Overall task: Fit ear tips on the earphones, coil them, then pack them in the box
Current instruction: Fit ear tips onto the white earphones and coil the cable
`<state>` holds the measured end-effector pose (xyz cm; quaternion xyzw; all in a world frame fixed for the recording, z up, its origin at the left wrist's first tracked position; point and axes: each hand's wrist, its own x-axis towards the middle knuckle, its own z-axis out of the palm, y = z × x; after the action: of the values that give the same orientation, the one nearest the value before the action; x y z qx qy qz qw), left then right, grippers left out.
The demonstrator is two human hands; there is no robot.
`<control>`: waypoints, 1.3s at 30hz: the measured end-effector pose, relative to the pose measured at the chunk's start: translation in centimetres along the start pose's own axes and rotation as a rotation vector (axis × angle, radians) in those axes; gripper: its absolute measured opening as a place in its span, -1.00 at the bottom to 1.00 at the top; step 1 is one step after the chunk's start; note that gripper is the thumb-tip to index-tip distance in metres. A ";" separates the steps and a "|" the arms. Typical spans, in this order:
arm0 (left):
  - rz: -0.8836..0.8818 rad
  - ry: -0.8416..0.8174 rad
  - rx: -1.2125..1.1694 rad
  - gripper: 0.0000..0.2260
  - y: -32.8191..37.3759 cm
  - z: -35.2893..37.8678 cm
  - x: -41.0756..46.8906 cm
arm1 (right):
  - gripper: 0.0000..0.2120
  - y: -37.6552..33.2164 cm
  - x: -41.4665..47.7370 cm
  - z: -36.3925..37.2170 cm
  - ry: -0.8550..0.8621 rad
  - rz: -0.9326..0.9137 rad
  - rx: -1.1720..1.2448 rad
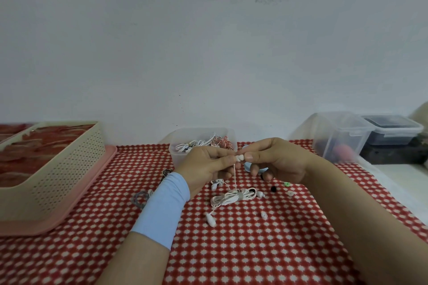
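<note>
Left hand (206,164): raised above the middle of the surface, a pale blue sleeve (166,206) on its wrist. The grip is clenched on one end of a white earbud (239,158), thumb and forefinger pinching it.
Right hand (278,159): level with the other hand, fingertips meeting it. The grip pinches the earbud's other end between thumb and forefinger, with the remaining fingers curled below.
Earbud: held in the air between the two hands, off the surface. Whether a tip is fully seated on it cannot be told.
Cord (235,176): white, hanging from the earbud down to the coiled bundle (234,195).
Coiled bundle: lies on the red-and-white cloth (231,250) near the middle of the surface, below the hands, banded at its waist. A second earbud (260,194) sticks out at its right end. A white plug-like piece (210,219) trails toward the near edge.
Loose tips: a green tip (287,184), a black tip (273,188) and a white tip (290,193) lie right of the bundle. Another white tip (264,215) lies nearer the near edge.
Clear tub (173,157): at the far edge behind the hands, holding white and red-striped earphones (203,142).
Blue round object (248,166): just right of the tub, partly hidden by the right hand.
Basket (58,169): beige, perforated, at the left edge, standing on a pink tray (97,183).
Boxes: a clear box (340,136) and a dark-lidded box (393,131) toward the far right corner.
Grey loop (139,198): on the cloth, left of the sleeve.
</note>
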<state>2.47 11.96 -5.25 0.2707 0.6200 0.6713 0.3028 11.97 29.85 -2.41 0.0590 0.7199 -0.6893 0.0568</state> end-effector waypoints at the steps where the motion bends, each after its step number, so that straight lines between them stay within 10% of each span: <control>1: 0.002 0.000 0.001 -0.83 0.0 0.1 0.0 | -0.86 0.0 0.0 0.0 -0.004 0.004 -0.002; 39: 0.005 0.051 0.110 -0.88 -0.1 0.4 -0.1 | -0.93 -0.9 -0.7 -0.4 0.102 -0.087 -0.319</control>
<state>2.83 12.13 -5.30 0.2709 0.6629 0.6437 0.2699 12.48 30.25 -1.37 0.0529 0.8239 -0.5642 -0.0012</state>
